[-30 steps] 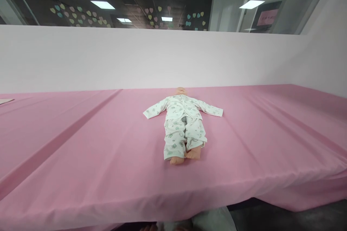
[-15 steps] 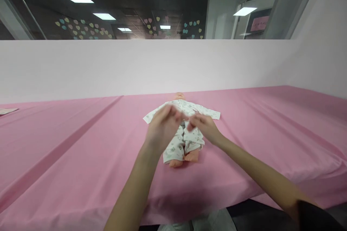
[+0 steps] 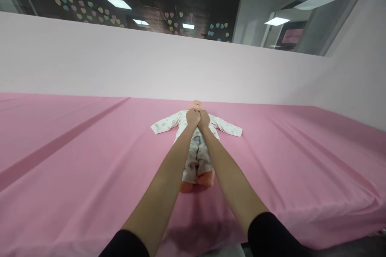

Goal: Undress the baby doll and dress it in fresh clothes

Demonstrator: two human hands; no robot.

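Note:
A baby doll [image 3: 196, 105] lies on its back in the middle of the pink-covered table, its head toward the wall. It wears a white printed top [image 3: 167, 123] with both sleeves spread wide, and white printed trousers [image 3: 191, 164]. My left hand [image 3: 192, 117] and my right hand [image 3: 204, 119] are side by side at the neck of the top, knuckles up. Both look closed on the cloth there, though the fingertips are hidden. The doll's bare feet [image 3: 206, 178] point toward me between my forearms.
A pink cloth [image 3: 90, 160] covers the table, with long creases and a front edge hanging near me. Behind it stands a white wall [image 3: 126, 64]. Above that, a window [image 3: 144, 4] shows ceiling lights and heart-shaped paper cut-outs.
Both hands have moved forward from above the doll's waist to the neck of its top, and their fingers have closed. My view has tilted and shifted slightly.

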